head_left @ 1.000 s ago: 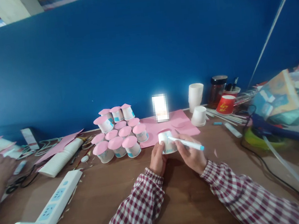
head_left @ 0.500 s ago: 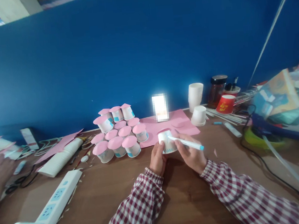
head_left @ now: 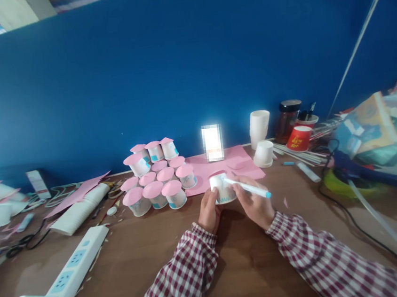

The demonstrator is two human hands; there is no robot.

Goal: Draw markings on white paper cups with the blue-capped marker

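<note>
My left hand [head_left: 209, 212] grips the left side of a white paper cup [head_left: 225, 195] turned upside down, with a blue zigzag line near its rim and a bit of pink at its top. In my right hand [head_left: 257, 204] is a white marker pen [head_left: 250, 189] with a blue end, its tip against the side of the cup. Behind the cup lies a sheet of pink paper [head_left: 198, 165]. To the left stand several upturned paper cups with pink paper tops [head_left: 153, 189], some stacked on others, with blue drawing on their sides.
At left are a power strip [head_left: 67, 271], a lying stack of paper cups [head_left: 80, 210] and another person's hand at the edge. On the right stand white cups [head_left: 264, 153], a red cup [head_left: 299, 138], a dark-lidded jar [head_left: 289, 114] and a plastic bag [head_left: 366, 126]. A blue partition [head_left: 182, 65] rises behind.
The marker tip has shifted very slightly on the cup; my left hand stays put. At far left the other person's hand has moved toward the edge, and a white cup shows there.
</note>
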